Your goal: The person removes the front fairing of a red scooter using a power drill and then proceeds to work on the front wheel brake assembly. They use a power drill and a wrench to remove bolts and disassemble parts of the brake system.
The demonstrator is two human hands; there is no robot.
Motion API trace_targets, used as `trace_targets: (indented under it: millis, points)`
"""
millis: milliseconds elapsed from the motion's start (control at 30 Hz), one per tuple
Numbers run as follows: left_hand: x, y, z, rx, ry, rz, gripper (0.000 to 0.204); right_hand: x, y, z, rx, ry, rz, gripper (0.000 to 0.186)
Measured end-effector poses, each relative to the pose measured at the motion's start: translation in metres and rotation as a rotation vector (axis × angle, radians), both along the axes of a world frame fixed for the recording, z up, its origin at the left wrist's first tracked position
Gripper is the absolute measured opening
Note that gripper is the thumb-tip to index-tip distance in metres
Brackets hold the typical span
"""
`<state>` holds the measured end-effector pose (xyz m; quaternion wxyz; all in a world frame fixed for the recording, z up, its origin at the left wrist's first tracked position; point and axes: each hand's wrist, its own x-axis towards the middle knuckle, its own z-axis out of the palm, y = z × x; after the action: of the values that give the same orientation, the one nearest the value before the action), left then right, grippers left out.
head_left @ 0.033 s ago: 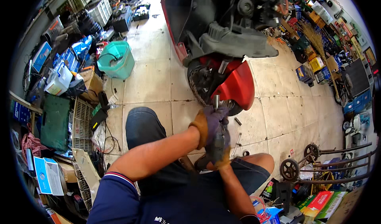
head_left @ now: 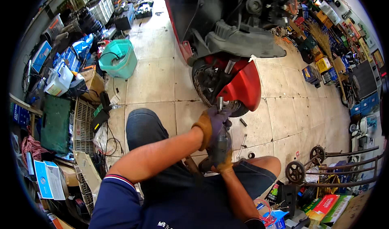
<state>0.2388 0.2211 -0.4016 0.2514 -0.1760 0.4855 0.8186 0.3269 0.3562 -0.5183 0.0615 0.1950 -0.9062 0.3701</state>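
Floor: pale square tiles point(head_left: 150, 83), specked, with dark joints.
Room: clutter crowds both sides; a teal bin point(head_left: 129, 65) stands left, a scooter point(head_left: 239, 40) with a red fender point(head_left: 248, 85) ahead.
Print: a blue-white box point(head_left: 48, 182) and the navy shirt point(head_left: 162, 215) bear lettering.
Count: one bin, two cart wheels point(head_left: 295, 172); near the right knee, one dark cylinder point(head_left: 243, 122), one thin rod point(head_left: 244, 140), one ring point(head_left: 251, 155).
Grey part point(head_left: 222, 142): between the knees, shiny end up, near the scooter's wheel; contact unclear.
Grip: left hand point(head_left: 216, 121) clasps its upper portion, right hand point(head_left: 224, 160) its lower; both gloved.
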Motion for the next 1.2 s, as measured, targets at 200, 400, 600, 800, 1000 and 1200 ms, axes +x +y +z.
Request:
trace_targets:
  millis: [200,400,600,800,1000,1200]
  points:
    - [-0.044,-0.062,-0.095,-0.671,0.299,-0.726,0.021,0.008,-0.069,0.001,0.050,0.006,-0.130,0.039]
    - [-0.072,-0.067,-0.102,-0.565,0.091,-0.402,0.038,-0.021,-0.077,-0.034,-0.283,-0.272,-0.404,0.027]
    - [-0.097,-0.068,-0.095,-0.468,-0.005,-0.281,0.036,-0.046,-0.069,-0.067,-0.222,-0.129,-0.391,0.025]
    - [-0.125,-0.066,-0.182,-0.305,-0.212,-0.341,0.030,-0.044,-0.060,-0.123,-1.078,-1.016,-0.417,0.036]
    - [-0.151,-0.067,-0.208,-0.763,0.456,-0.941,0.027,-0.063,-0.073,-0.122,-0.320,-0.748,-0.143,0.037]
    - [-0.162,-0.059,-0.229,-0.600,0.152,-0.814,0.034,-0.094,-0.104,-0.098,-0.017,-0.861,-0.199,0.036]
